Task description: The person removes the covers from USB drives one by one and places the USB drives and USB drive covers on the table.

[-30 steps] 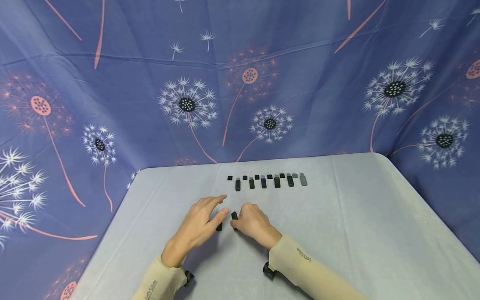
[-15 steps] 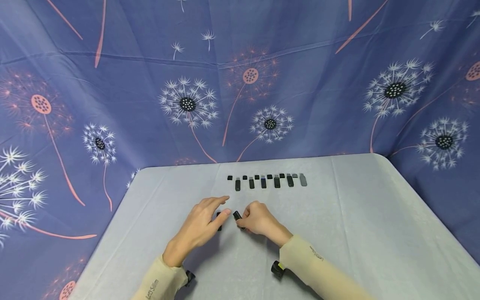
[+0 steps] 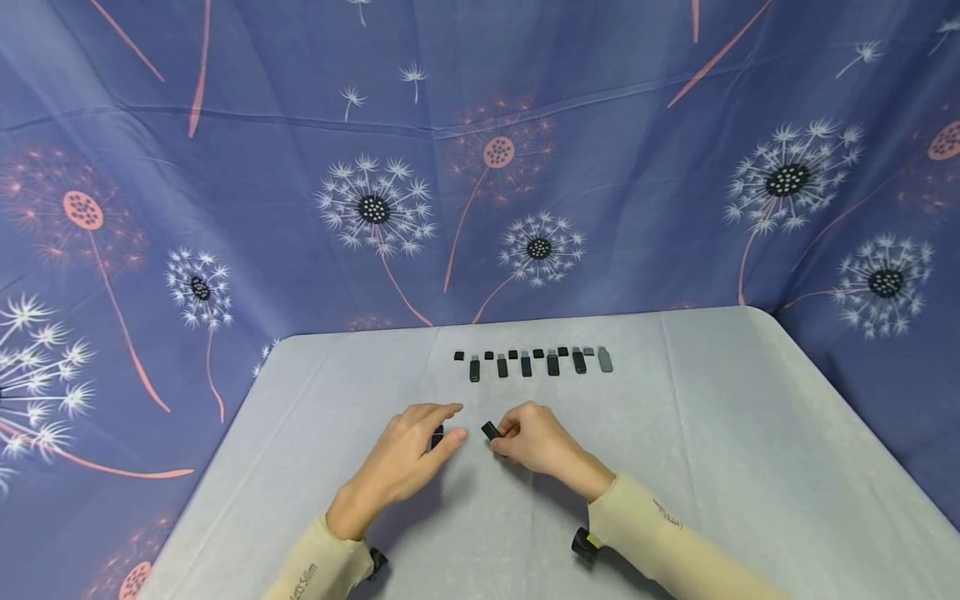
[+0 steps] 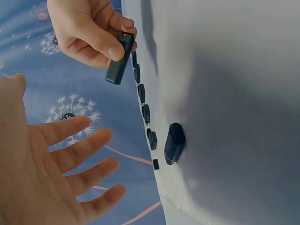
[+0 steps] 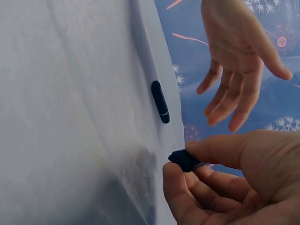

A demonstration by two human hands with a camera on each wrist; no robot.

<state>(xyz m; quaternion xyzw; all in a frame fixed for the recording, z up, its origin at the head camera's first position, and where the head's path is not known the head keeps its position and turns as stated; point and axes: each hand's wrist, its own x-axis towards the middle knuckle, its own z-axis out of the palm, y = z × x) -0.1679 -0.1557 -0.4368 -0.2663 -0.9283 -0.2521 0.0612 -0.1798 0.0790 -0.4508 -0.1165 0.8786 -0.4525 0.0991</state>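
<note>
In the head view my right hand (image 3: 536,440) pinches a black USB stick (image 3: 491,431) between thumb and fingers, above the table. The left wrist view shows the thumb lying along this USB stick (image 4: 117,65). My left hand (image 3: 401,450) is empty, its fingers apart and relaxed, to the left of the right hand. Under it a second black USB stick (image 3: 437,437) lies on the table, partly covered by the hand. That lying stick (image 5: 160,101) shows whole in the right wrist view, with a thin light band near one end.
Farther back on the white table (image 3: 637,467) stands a row of several uncapped USB sticks (image 3: 527,366), mostly black, with a grey stick (image 3: 604,360) at the right end. Small caps (image 3: 489,356) lie between and behind them. A blue patterned cloth (image 3: 615,208) hangs behind the table.
My right hand has moved to the right with its USB stick, which is now more tilted. The left hand has shifted slightly toward the table's front, uncovering a different part of the lying stick.
</note>
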